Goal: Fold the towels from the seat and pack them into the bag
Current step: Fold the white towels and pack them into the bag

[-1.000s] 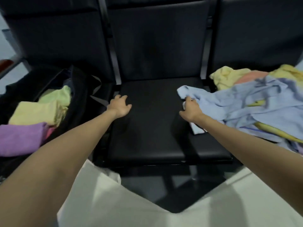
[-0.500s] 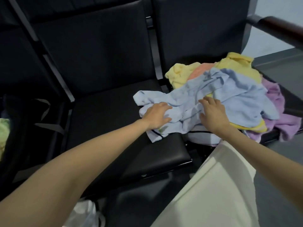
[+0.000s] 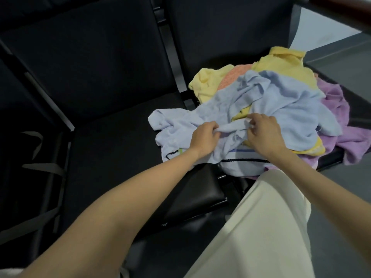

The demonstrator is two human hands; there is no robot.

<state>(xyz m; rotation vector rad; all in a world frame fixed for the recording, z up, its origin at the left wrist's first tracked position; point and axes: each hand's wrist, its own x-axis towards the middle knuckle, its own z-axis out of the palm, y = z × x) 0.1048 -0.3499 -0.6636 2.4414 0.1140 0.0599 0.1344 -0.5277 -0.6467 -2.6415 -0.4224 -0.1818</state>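
A loose heap of towels lies on the right-hand black seat [image 3: 331, 163] and spills onto the middle seat [image 3: 120, 137]. On top is a crumpled light blue towel [image 3: 281, 101]; yellow towels [image 3: 281, 63], an orange one [image 3: 232, 75] and purple ones [image 3: 337, 109] show beneath it. My left hand [image 3: 203, 140] grips a ridge of the blue towel near its left part, fingers curled into the cloth. My right hand [image 3: 263, 133] pinches the same towel just to the right of it. The bag [image 3: 26, 177] is a dark shape with grey straps at the far left.
Black padded backrests [image 3: 96, 57] rise behind the seats. A dark red armrest [image 3: 341, 11] crosses the top right corner, with grey floor [image 3: 345, 197] below it. My pale trouser leg [image 3: 261, 227] fills the lower right, close to the seat's front edge.
Over the second the view swung right, from the bag to the towel heap. My left hand came across the middle seat. Both hands went from resting on the blue towel to gripping it.
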